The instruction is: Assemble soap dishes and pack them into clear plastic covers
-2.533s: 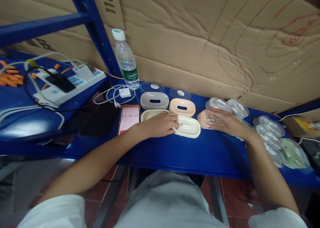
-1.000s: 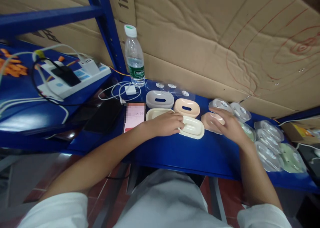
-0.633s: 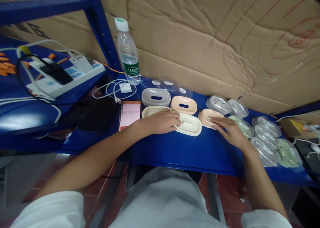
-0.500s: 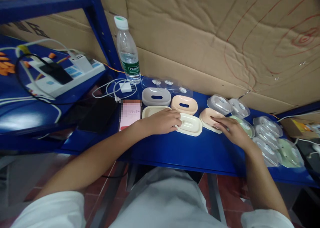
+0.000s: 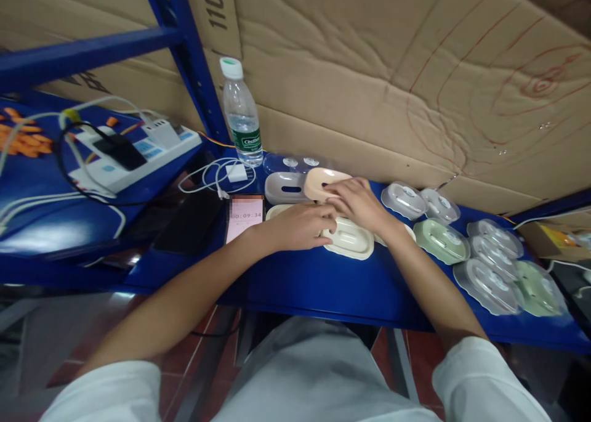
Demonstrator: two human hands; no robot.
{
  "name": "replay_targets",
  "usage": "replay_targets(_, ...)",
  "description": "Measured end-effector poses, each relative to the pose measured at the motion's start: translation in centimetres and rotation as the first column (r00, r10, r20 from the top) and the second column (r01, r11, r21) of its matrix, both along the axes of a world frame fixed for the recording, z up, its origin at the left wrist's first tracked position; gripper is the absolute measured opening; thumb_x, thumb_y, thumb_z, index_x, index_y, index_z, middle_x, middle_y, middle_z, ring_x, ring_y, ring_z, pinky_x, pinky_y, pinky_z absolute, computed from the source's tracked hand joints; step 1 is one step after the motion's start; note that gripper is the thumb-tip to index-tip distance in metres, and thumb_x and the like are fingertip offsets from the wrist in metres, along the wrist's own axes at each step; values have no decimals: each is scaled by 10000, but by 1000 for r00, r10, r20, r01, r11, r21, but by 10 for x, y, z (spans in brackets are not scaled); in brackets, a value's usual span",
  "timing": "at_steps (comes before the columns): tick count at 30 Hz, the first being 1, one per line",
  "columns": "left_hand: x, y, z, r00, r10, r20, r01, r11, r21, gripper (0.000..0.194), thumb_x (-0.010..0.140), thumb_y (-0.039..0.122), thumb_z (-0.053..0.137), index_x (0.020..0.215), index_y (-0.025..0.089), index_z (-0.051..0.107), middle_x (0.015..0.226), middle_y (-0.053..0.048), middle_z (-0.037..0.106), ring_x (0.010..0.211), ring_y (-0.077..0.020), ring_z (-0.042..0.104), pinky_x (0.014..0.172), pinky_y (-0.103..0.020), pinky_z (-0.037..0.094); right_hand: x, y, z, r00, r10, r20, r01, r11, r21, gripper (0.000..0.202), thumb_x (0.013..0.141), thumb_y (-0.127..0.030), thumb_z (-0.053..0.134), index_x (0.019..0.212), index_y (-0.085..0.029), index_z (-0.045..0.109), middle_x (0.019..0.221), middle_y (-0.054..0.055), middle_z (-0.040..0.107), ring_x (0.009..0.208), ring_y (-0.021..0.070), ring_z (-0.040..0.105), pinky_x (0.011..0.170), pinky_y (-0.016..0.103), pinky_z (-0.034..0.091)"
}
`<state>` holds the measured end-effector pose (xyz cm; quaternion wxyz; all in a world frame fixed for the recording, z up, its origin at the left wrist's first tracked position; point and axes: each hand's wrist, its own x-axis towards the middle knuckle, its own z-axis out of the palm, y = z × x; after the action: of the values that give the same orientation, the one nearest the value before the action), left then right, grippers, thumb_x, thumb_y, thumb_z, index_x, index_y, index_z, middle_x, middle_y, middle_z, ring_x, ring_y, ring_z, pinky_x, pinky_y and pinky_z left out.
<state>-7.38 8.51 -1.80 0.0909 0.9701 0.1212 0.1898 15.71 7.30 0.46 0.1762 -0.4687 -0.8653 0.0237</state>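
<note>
Fingers of the right hand [image 5: 357,203] are bent over the peach shell [image 5: 318,177], with the tips at its slot, and they seem to be clamped on it; the thumb is not clear to see. This shell is toward the back of the blue counter [image 5: 314,280], it overlaps in the view the right end of the grey shell [image 5: 276,189], and it looks a little tilted. What lies beneath it is hidden. The left hand [image 5: 300,226] rests nearer to the person, its fingers curled at the left edge of the cream tray [image 5: 351,240]; I cannot tell whether they grip this edge or only touch it. The second tray [image 5: 277,211] is partly covered by the left hand, and the third tray [image 5: 410,231] by the right forearm. In my judgement, the peach shell should be held level and with light pressure at the slot, because its smooth wall is probably slippery. The right wrist should be high enough not to push the trays.
</note>
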Motion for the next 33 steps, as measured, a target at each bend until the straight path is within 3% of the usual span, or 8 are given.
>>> replay_targets(3, -4, 4, 11, 995, 83, 59, -88, 992, 90, 184, 1051, 310, 613, 1028, 188, 749, 1160, -95, 732, 1094, -258, 695, 996, -398, 515, -12, 6, -4, 998, 68, -8, -69, 997, -28, 372, 1098, -352, 522, 1445, -251, 608, 1448, 120, 694, 1393, 295, 600, 1197, 539, 358)
replay_targets(6, -7, 9, 16, 986, 162, 29, -164, 965, 205, 186, 1055, 278, 588, 1107, 177, 735, 1211, -133, 720, 1128, -295, 683, 1023, -457, 501, -1, -14, -2, 998, 53, -17, -53, 999, 1, 434, 1093, -373, 534, 1514, -269, 554, 1560, 128, 609, 1474, 305, 534, 1218, 555, 365)
replay_targets(11, -7, 15, 11, 968, 248, -31, -237, 949, 209, 188, 1004, 244, 658, 1166, 170, 719, 1319, -140, 700, 1258, -332, 644, 1118, -489, 431, 62, -82, -5, 991, -134, 12, 134, 991, -4, 492, 1095, -437, 522, 1573, -328, 495, 1601, 116, 569, 1486, 329, 527, 1206, 592, 419)
replay_targets(15, -6, 19, 9, 951, 304, -61, -290, 942, 171, 283, 999, 214, 624, 1272, 179, 692, 1256, -130, 730, 1190, -321, 687, 1090, -477, 450, 121, -133, -31, 933, -355, 56, 354, 935, 29, 559, 1051, -524, 579, 1572, -331, 520, 1562, 138, 604, 1426, 388, 584, 1158, 657, 468)
replay_targets(19, -9, 26, 9, 937, 347, -25, -340, 928, 154, 349, 1022, 140, 502, 1299, 208, 702, 1247, -118, 757, 1177, -301, 715, 1079, -479, 466, 149, -161, -55, 916, -398, 46, 397, 918, 25, 474, 1056, -493, 562, 1495, -324, 618, 1430, 124, 711, 1309, 381, 681, 1097, 656, 532)
replay_targets(22, -13, 33, 8, 925, 381, -9, -376, 917, 134, 362, 1023, 161, 500, 1319, 210, 702, 1258, -118, 763, 1221, -305, 708, 1073, -491, 473, 148, -165, -55, 913, -408, -26, 409, 911, 53, 381, 1077, -426, 510, 1402, -347, 692, 1337, 92, 762, 1231, 360, 724, 1051, 624, 564)
replay_targets(29, -20, 39, 11, 907, 421, -2, -416, 897, 147, 312, 990, 187, 496, 1187, 200, 738, 1212, -105, 773, 1177, -312, 719, 1001, -474, 515, 105, -142, -24, 901, -416, -125, 434, 875, 214, 352, 1088, -366, 481, 1346, -358, 720, 1168, 89, 795, 1080, 355, 731, 947, 579, 533)
replay_targets(33, -25, 40, 16, 894, 448, 13, -445, 885, 139, 273, 962, 174, 499, 1117, 199, 722, 1140, -99, 777, 1105, -314, 727, 954, -475, 526, 68, -126, -16, 948, -298, -113, 316, 927, 201, 346, 1088, -325, 491, 1360, -367, 700, 1207, 67, 787, 1118, 325, 716, 984, 549, 510)
